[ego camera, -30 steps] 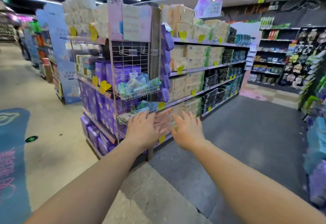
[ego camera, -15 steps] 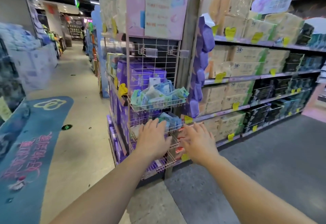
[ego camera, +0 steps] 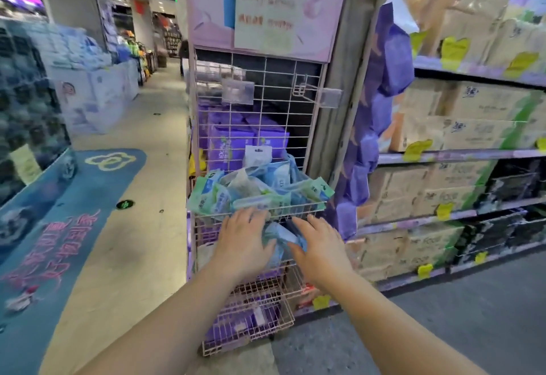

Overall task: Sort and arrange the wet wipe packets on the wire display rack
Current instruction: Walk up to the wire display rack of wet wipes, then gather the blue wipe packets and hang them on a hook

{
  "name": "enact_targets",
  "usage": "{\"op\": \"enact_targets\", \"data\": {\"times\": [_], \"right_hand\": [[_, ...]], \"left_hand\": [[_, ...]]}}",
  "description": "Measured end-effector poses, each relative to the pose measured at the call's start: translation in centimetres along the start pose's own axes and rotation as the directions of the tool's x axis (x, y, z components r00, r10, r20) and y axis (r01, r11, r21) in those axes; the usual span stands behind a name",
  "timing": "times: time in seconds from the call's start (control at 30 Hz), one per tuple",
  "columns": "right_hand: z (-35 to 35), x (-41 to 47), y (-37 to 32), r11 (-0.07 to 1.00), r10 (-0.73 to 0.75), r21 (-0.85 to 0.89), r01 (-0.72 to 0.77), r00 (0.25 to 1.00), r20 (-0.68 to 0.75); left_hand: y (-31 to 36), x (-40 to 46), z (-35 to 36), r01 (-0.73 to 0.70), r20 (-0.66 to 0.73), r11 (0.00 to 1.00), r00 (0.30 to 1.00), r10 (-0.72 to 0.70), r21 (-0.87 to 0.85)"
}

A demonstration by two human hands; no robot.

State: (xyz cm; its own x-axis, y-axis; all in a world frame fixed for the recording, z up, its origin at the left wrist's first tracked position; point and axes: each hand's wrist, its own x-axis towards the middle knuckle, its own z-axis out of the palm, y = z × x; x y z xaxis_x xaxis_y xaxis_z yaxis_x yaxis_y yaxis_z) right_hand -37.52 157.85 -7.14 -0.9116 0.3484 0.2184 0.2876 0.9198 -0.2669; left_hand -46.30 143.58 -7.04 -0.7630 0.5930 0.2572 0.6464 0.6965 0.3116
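Boxed tissue cartons [ego camera: 461, 126] fill shelves right; blue floor mat [ego camera: 59, 227] lies left

Both bare forearms reach forward and up from the bottom of the view, drawing closer together toward the hands. The left hand [ego camera: 245, 241] is palm down, its back to the camera, fingers stretched forward and a little spread, thumb toward the right. The right hand [ego camera: 320, 246] is also palm down, fingers extended and slightly fanned, thumb pointing toward the left hand. The two hands sit near each other at the same height, not touching.
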Motion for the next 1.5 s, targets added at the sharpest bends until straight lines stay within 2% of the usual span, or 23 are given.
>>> {"op": "enact_targets", "data": {"times": [0.17, 0.27, 0.43, 0.53, 0.63, 0.73, 0.83, 0.97, 1.0, 1.07, 1.13, 1.2, 1.3, 1.4, 1.5], "right_hand": [[0.6, 6.3, 3.3, 0.978, -0.204, 0.041, 0.205, 0.979, -0.012], [0.0, 10.1, 5.4, 0.946, -0.307, 0.087, 0.313, 0.949, -0.072], [-1.0, 15.3, 5.6, 0.904, -0.412, 0.095, 0.416, 0.909, -0.060], [-1.1, 17.0, 4.6, 0.870, -0.470, 0.123, 0.477, 0.879, -0.081], [-1.0, 18.8, 3.7, 0.863, -0.469, 0.161, 0.479, 0.878, -0.101], [-0.4, 20.7, 2.6, 0.869, -0.472, 0.114, 0.482, 0.875, -0.106], [-0.3, 22.3, 1.2, 0.887, -0.443, 0.100, 0.452, 0.891, -0.093], [0.3, 24.5, -0.6, 0.910, -0.408, -0.065, 0.411, 0.912, 0.051], [0.2, 25.0, -0.9, 0.920, -0.384, -0.047, 0.388, 0.920, 0.073], [-0.9, 25.9, -1.4, 0.933, -0.302, 0.227, 0.280, 0.951, 0.070], [-2.1, 26.4, -1.9, 0.825, -0.259, 0.532, 0.190, 0.964, 0.057], [-2.9, 26.7, -2.7, 0.717, -0.235, 0.682, 0.146, 0.971, 0.039], [-3.5, 26.8, -4.4, 0.594, -0.200, 0.795, 0.124, 0.980, -0.004], [-4.2, 27.0, -5.6, 0.591, -0.212, 0.792, 0.154, 0.977, -0.032], [-3.6, 27.1, -5.8, 0.565, -0.239, 0.810, 0.155, 0.971, -0.018]], "left_hand": [[0.6, 3.9, 0.8, 0.153, -0.084, 0.988, 0.984, -0.155, -0.034], [1.6, 5.8, 1.1, 0.209, -0.137, 0.976, 0.967, -0.215, -0.057], [1.6, 6.6, 0.6, 0.307, -0.211, 0.945, 0.922, -0.325, -0.113], [0.4, 6.8, -0.3, 0.387, -0.232, 0.919, 0.889, -0.395, -0.080], [-1.1, 7.4, -1.3, 0.404, -0.289, 0.913, 0.869, -0.402, -0.054], [-3.0, 7.8, -2.2, 0.406, -0.344, 0.914, 0.854, -0.390, -0.027], [-4.7, 8.5, -2.7, 0.400, -0.340, 0.916, 0.862, -0.377, -0.003], [-7.1, 10.4, -3.5, 0.314, -0.287, 0.949, 0.910, -0.301, 0.000], [-7.7, 10.9, -3.8, 0.292, -0.257, 0.956, 0.925, -0.281, 0.006], [-8.7, 11.7, -4.5, 0.271, -0.188, 0.961, 0.943, -0.276, -0.054], [-9.4, 12.8, -5.3, 0.283, -0.098, 0.935, 0.946, -0.308, -0.212], [-10.1, 14.4, -5.8, 0.259, -0.022, 0.900, 0.958, -0.284, -0.352], [-10.3, 16.8, -6.0, 0.166, 0.046, 0.858, 0.985, -0.164, -0.486], [-10.5, 18.4, -5.9, 0.162, 0.071, 0.749, 0.986, -0.153, -0.643], [-11.3, 19.4, -5.6, 0.179, 0.070, 0.736, 0.982, -0.176, -0.653]]}}
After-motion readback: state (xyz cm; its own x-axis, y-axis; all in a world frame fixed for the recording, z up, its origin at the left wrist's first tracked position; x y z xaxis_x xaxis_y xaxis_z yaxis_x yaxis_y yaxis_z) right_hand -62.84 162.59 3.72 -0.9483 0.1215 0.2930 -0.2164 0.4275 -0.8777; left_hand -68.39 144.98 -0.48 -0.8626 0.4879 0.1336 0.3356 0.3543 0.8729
